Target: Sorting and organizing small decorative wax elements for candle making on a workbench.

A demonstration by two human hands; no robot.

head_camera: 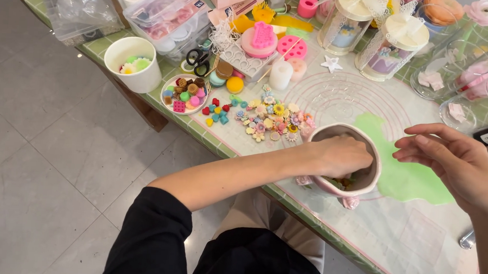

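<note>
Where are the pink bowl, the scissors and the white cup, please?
Pink bowl (pixel 374 153): head view, right rim.
Scissors (pixel 198 58): head view, black handles.
White cup (pixel 140 79): head view, front wall.

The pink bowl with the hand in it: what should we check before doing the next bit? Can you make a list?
1. Left hand is inside the pink bowl: ok.
2. Right hand is free, open beside the bowl and holding nothing: ok.
3. Bowl sits flat on the clear mat: ok, though it is near the table edge.
4. What the left fingers hold inside the bowl: cannot tell, they are hidden.
5. Little flower pieces lie on the mat close to the bowl: ok.
6. Green sheet lies flat beside the bowl: ok.
</note>
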